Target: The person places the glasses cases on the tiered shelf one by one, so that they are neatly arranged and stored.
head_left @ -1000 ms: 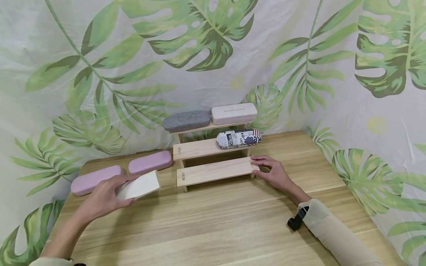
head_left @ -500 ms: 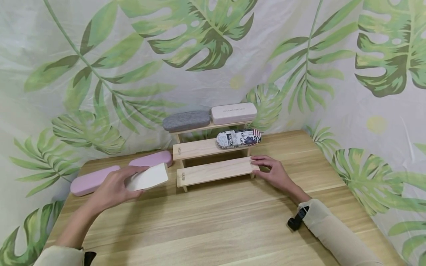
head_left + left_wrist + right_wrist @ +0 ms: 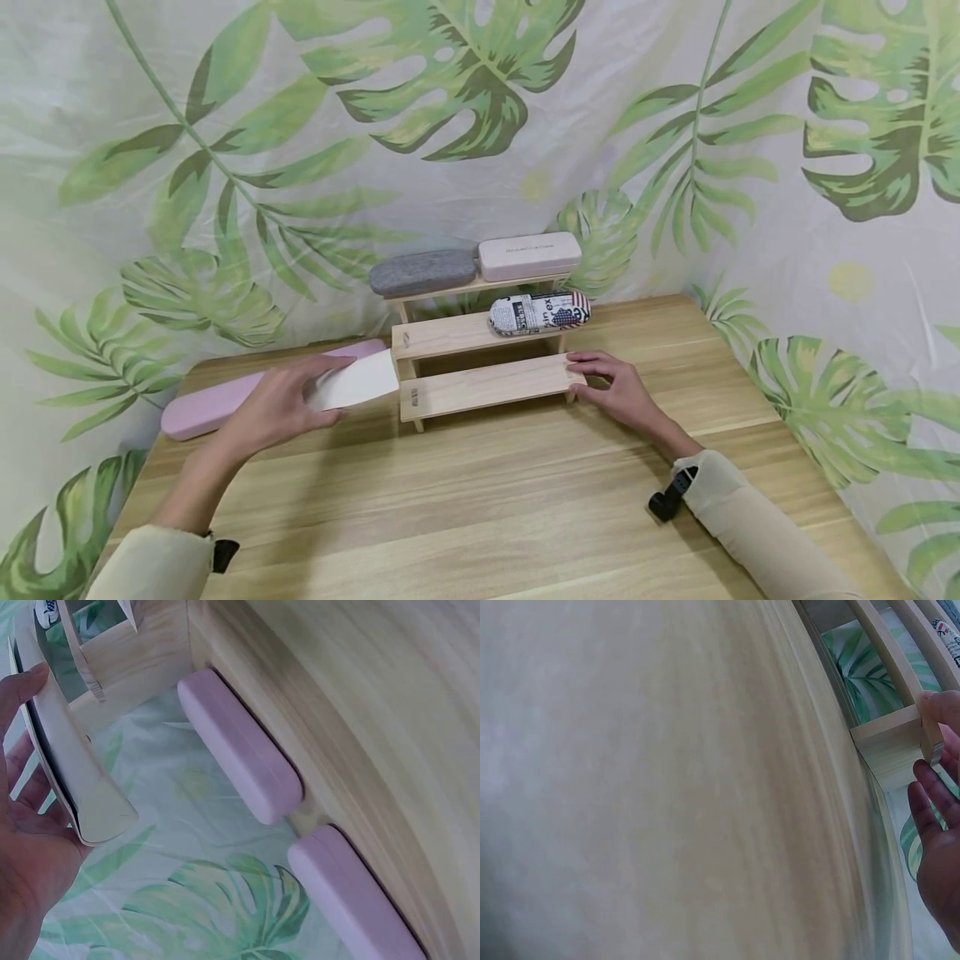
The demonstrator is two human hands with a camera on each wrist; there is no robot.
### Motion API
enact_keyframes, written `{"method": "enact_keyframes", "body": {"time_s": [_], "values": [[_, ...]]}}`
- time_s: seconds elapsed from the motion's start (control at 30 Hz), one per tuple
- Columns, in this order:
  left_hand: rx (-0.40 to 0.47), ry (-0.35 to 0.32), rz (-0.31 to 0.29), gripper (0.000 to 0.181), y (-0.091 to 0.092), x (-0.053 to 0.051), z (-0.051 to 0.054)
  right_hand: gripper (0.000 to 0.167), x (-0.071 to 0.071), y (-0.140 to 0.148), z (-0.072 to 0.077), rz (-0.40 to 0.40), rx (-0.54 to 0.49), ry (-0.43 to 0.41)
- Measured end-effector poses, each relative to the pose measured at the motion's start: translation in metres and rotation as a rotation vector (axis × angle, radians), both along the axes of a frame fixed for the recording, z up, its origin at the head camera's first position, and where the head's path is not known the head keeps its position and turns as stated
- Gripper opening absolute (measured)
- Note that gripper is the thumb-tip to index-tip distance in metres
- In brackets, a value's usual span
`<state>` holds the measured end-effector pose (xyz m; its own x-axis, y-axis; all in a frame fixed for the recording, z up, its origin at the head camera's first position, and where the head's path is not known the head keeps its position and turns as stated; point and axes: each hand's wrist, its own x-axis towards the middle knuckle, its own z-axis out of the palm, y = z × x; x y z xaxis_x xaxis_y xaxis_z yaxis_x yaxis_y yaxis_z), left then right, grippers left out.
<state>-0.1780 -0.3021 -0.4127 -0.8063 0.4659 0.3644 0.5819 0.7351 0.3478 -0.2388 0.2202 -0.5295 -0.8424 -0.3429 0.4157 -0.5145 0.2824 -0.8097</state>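
My left hand (image 3: 281,404) grips a white glasses case (image 3: 356,382) between thumb and fingers, above the table just left of the wooden tiered stand. In the left wrist view a dark slit runs along the side of that case. My right hand (image 3: 611,387) pinches the right end of the stand's lowest shelf (image 3: 487,387), thumb and fingers on opposite edges. On the middle shelf (image 3: 438,336), a newspaper-print glasses case (image 3: 540,312) lies to the right. A grey fabric case (image 3: 423,271) and a pale pink case (image 3: 529,255) sit side by side on top.
Two pink glasses cases (image 3: 240,746) lie end to end on the table at the back left, partly behind my left hand in the head view. The wooden table (image 3: 480,508) stretches in front of the stand. A leaf-patterned cloth (image 3: 315,167) hangs behind and at the sides.
My left hand has carried the white glasses case rightward and away from me, up to the stand's left side. My right hand keeps its hold on the shelf end.
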Motion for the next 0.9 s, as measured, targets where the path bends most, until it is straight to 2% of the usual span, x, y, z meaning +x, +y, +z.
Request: {"method": "enact_keyframes", "body": {"time_s": [0.17,0.4,0.63,0.9], "values": [[-0.005,0.016,-0.009,0.067,0.007,-0.007,0.003,0.035,0.01,-0.005,0.016,0.001,-0.001,-0.003],[-0.014,-0.004,-0.012,0.072,0.017,-0.016,0.005,0.035,0.006,-0.004,0.006,-0.008,0.013,0.021],[-0.001,-0.032,-0.007,0.069,0.026,-0.026,0.004,0.035,0.01,-0.005,0.014,0.002,-0.009,-0.011],[0.011,-0.028,-0.025,0.069,0.04,-0.035,0.006,0.035,0.012,-0.005,0.02,0.017,-0.005,-0.067]]}}
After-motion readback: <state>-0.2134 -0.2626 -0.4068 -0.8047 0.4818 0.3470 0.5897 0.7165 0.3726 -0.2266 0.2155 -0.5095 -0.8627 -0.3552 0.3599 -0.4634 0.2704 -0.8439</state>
